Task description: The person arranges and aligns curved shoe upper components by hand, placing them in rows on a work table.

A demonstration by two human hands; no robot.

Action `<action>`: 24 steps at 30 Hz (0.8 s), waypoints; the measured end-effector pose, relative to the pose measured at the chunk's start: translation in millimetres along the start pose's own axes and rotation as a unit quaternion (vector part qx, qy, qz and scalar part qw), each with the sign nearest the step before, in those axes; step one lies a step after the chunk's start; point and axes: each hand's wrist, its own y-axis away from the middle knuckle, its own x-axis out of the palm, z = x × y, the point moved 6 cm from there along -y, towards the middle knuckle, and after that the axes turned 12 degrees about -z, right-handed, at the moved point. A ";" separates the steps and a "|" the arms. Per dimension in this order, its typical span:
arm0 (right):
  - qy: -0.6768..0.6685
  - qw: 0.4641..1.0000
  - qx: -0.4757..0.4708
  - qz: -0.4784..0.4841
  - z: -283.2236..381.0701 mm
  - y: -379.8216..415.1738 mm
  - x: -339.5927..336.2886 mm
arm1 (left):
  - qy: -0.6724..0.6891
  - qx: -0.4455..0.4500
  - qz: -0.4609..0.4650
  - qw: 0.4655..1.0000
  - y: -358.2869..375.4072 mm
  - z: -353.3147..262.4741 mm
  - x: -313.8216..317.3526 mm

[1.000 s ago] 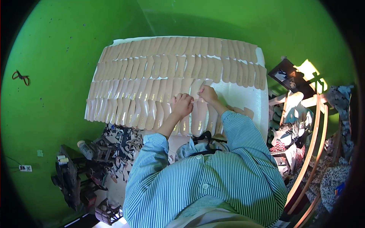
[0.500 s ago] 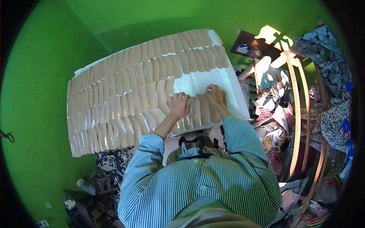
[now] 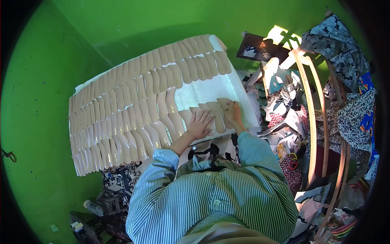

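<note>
Beige shoe insoles (image 3: 158, 76), some with gold lettering, lie in overlapping rows on a white table-like board (image 3: 199, 92). My left hand (image 3: 200, 123) rests palm down on insoles in the front row, its fingers spread. To its right, my right hand (image 3: 232, 113) has its fingers curled and pressed together at the upper edge of an insole (image 3: 228, 122) near the end of that row. The right fingertips are partly hidden. Beside that hand, another insole (image 3: 219, 118) reaches toward the board's middle.
Green walls (image 3: 36, 101) stand behind and to the left. On the right are curved wooden poles (image 3: 312, 122), a heap of fabric scraps (image 3: 284, 110) and hanging patterned cloth (image 3: 357, 122). A clear bottle (image 3: 93, 207) lies at lower left.
My left hand has shifted right along the front row and flattened, fingers spreading. My right hand has come down closer to the row's right end. The view has shifted slightly.
</note>
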 end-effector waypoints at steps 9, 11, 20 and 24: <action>-0.009 0.999 0.030 0.031 -0.7 -2.0 -0.6 | -0.062 -0.056 0.040 0.996 0.2 -4.8 4.7; 0.003 0.997 0.065 0.035 -3.7 -1.9 1.8 | -0.053 -0.068 0.024 0.996 -4.9 -6.6 -3.1; -0.016 0.997 0.059 0.036 0.0 -0.5 -5.7 | -0.045 0.044 0.001 0.998 -14.0 -28.3 12.7; -0.033 0.997 0.058 0.026 -5.8 -5.4 -9.2 | -0.047 0.019 0.048 0.998 -13.2 -30.2 21.9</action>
